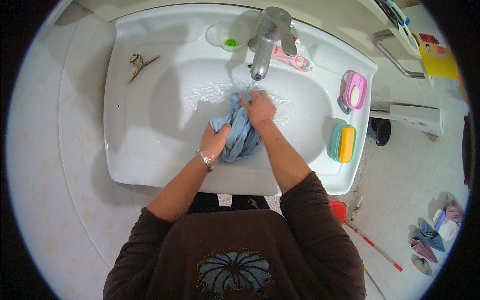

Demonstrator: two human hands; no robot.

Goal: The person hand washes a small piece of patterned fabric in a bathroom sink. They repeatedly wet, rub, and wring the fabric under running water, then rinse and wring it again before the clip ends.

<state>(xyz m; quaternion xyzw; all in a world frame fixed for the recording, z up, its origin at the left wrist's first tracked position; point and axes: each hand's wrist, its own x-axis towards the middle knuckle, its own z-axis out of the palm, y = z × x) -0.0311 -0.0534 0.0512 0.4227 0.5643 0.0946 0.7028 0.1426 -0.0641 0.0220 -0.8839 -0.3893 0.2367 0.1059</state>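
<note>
A wet, bunched light-blue cloth (241,132) lies in the basin of the white sink (145,165). My left hand (215,141) grips its near left side, thumb on top and the other fingers hidden beneath. At the cloth's far end my right hand (260,107) has its fingers closed on the fabric, right below the faucet (262,55). Water runs from the spout and splashes across the basin around the cloth.
Along the right rim sit a pink soap dish (355,90) with white soap and a teal dish (334,142) with an orange bar. A toothpaste tube (292,59) and clear cup (220,36) flank the faucet. A hair claw (141,66) lies far left.
</note>
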